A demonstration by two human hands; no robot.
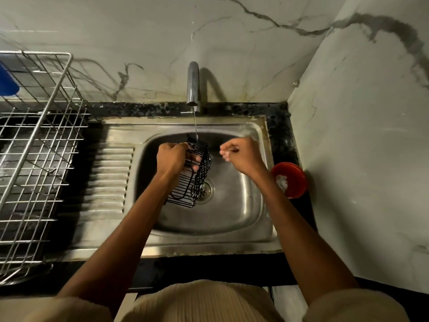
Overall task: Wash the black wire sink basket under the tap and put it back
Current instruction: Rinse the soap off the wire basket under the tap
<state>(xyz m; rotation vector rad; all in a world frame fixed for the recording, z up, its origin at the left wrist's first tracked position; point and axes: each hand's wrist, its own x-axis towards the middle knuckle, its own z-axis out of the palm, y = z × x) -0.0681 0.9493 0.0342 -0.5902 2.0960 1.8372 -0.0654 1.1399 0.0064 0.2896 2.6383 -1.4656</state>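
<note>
The black wire sink basket hangs tilted over the steel sink bowl, its top corner under a thin stream of water from the chrome tap. My left hand grips the basket's upper part, fingers curled through the wires. My right hand hovers to the right of the basket, apart from it, with fingers curled and nothing in them. The drain lies just behind the basket's lower end.
A metal wire dish rack fills the counter on the left, with a blue item behind it. The ribbed drainboard adjoins the bowl. A red bowl with something white inside sits right of the sink, against the marble wall.
</note>
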